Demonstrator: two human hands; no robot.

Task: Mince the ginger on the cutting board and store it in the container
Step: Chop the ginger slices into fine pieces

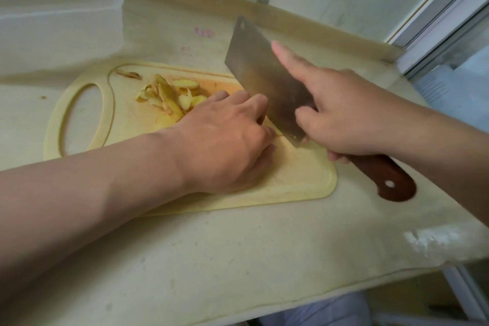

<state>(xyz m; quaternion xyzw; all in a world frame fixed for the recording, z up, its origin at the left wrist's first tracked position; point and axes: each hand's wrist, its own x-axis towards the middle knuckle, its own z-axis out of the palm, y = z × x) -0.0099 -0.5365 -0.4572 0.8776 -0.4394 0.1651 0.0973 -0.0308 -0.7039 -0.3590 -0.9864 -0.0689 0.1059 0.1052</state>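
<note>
Head view, and here's the ginger (169, 95): a loose heap of pale yellow slices and strips, some with brownish skin edges. It lies on the far middle of the cutting board (304, 180), just beyond the left hand's knuckles. One thin peel scrap sits apart near the board's far left corner.

The left hand (225, 140) is planted on the board with its fingers curled under and its knuckles close against the flat of the blade. Whatever is under those fingers is hidden, so whether it pins a piece is impossible to tell.

The right hand (341, 114) is wrapped round the cleaver (259, 71) where the blade meets the brown wooden handle, forefinger stretched out straight along the top of the steel. The blade stands tilted, its heel down at the board beside the left fingers and its tip raised.

The board is cream plastic with an oval grip hole at its left end, resting on a pale, stained countertop (238, 259). The container (53, 21), translucent white, stands at the far left, behind the board and apart from it.
</note>
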